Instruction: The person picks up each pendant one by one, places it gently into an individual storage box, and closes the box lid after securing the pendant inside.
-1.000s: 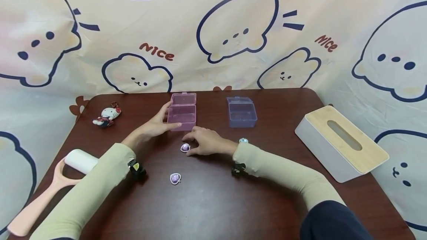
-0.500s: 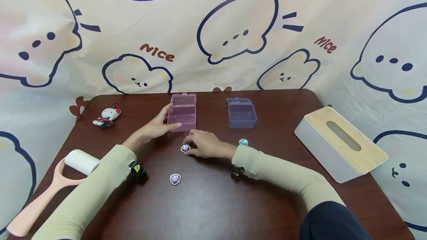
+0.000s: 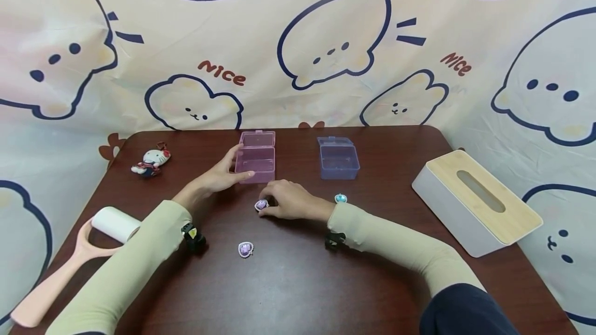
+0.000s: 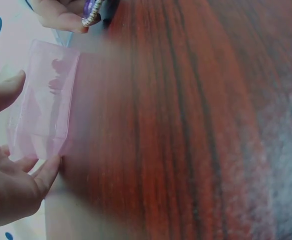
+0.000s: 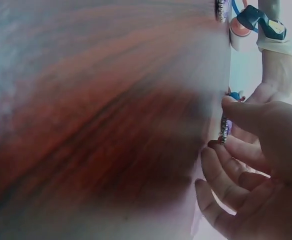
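Note:
A clear pink box [image 3: 257,174] with its lid tipped back stands at the far middle of the table. My left hand [image 3: 219,174] grips it from the left, thumb at the front and fingers along the side, as the left wrist view shows on the pink box [image 4: 48,100]. Just in front of the box, my right hand [image 3: 291,200] pinches a purple heart-shaped gem with a beaded rim [image 3: 262,204] between thumb and finger. In the right wrist view this gem [image 5: 224,129] is edge-on, close over the table. A similar purple heart gem [image 3: 246,249] lies nearer me.
An open clear blue box [image 3: 339,169] stands right of the pink one, with a light-blue gem [image 3: 341,198] before it. A tissue box [image 3: 475,206] sits at the right. On the left are a cat-figure keychain [image 3: 152,162] and a lint roller [image 3: 79,252], partly under my left sleeve.
My right fingers have closed in on the purple heart gem and now pinch it, drawn slightly together. The left hand stays at the pink box.

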Motion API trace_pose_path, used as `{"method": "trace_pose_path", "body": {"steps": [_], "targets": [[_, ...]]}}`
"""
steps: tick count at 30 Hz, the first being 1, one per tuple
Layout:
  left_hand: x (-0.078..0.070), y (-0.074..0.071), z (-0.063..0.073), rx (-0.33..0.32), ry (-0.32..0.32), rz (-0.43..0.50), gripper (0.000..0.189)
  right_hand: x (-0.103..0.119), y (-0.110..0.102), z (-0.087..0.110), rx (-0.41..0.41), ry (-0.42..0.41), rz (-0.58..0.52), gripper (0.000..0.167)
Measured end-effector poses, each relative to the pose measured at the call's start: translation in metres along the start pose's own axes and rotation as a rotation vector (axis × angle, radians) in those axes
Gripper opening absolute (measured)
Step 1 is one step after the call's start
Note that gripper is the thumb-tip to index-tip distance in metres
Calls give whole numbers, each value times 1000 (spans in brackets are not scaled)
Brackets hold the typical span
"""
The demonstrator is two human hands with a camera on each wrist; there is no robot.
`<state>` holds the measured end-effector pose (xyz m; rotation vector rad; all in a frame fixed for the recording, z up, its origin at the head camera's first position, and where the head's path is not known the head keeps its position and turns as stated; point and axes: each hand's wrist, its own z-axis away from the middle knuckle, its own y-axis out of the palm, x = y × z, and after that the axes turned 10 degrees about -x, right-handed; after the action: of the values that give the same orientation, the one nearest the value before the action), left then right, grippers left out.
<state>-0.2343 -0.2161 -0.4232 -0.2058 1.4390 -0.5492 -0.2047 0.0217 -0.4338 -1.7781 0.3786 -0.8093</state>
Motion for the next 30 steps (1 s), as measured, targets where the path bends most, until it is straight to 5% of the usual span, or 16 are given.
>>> {"method": "trace_pose_path", "body": {"steps": [8, 17, 30], "targets": [[-1, -1, -2, 10, 0, -16, 99, 0, -7, 0, -39, -70, -65, 33], [0, 1, -2, 7, 8, -21, 98, 7, -24, -2, -133, -194, -260, 31], [0, -1, -2, 22, 12, -26, 93, 2, -41, -12, -261, -187, -351, 28]]}}
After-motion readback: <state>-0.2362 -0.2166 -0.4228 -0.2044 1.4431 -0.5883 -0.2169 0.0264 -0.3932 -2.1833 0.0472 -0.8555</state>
